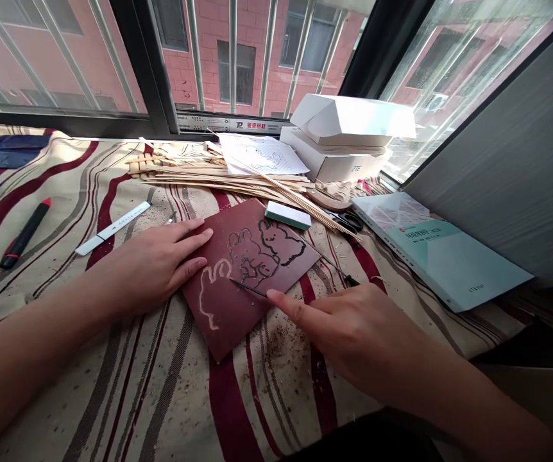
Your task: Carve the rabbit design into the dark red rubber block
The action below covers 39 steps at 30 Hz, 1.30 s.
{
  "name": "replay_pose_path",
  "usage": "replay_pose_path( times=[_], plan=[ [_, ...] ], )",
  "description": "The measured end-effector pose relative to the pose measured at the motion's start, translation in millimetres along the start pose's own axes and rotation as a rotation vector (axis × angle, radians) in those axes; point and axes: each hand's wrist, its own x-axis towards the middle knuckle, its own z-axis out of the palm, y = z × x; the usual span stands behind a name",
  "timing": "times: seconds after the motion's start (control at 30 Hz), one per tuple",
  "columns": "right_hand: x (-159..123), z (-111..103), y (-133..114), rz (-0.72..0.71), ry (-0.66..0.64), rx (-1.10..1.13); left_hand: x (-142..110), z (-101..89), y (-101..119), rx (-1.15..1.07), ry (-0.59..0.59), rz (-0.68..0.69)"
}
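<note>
The right hand closes its fingers on a thin carving tool, tip against the dark board; the left hand lies open on the board's edge, keeping it steady; wood shavings lie below the fingers.

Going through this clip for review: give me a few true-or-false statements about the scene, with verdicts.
1. The left hand rests on a dark red carving block. True.
2. The right hand holds a paintbrush. False: it holds a thin pointed metal carving tool.
3. A marker lies to the right of the block. False: the red-capped marker lies to its left, on the striped cloth.
4. Carving crumbs are scattered on the cloth. True.
5. Black-handled scissors lie beside the teal book. True.
</note>
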Motion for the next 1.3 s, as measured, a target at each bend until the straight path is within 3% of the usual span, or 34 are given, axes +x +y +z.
replay_pose_path(
  times=[0.33,0.83,0.97,1.13,1.3],
  plan=[
    [1.2,-3.2,0.2,0.010,0.037,0.013,4.0,-11.2,9.3,0.003,-0.100,-0.007],
    [-2.2,-0.9,-7.5,0.050,0.050,-0.038,2.9,-8.0,10.1,0.044,-0.103,-0.001],
    [-11.7,0.4,-4.9,0.102,0.074,0.099,1.6,-4.8,8.3,0.025,-0.071,0.005],
    [-30.5,14.0,-10.9,0.348,0.332,0.410,0.8,-3.8,9.4,0.045,-0.029,0.023],
    [-32.8,25.4,-14.6,0.385,0.279,0.448,0.0,-9.0,12.9,0.056,0.017,0.035]
  ],
)
